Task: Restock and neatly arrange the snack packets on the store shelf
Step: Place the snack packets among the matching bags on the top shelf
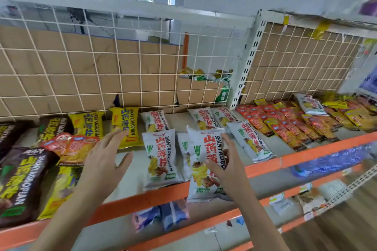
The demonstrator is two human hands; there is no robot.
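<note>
White snack packet (200, 179) being pinched by right grip (228, 171) over shelf (142, 199) front edge, likely for slotting into white row (159, 157); left grip (102, 165) being held spread, empty, near yellow packet (124, 120)

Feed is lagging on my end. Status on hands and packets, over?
Left hand open, by yellow packet. Right hand grips white packet, bottom overhanging orange rim. Second white packet partly behind it.
</note>
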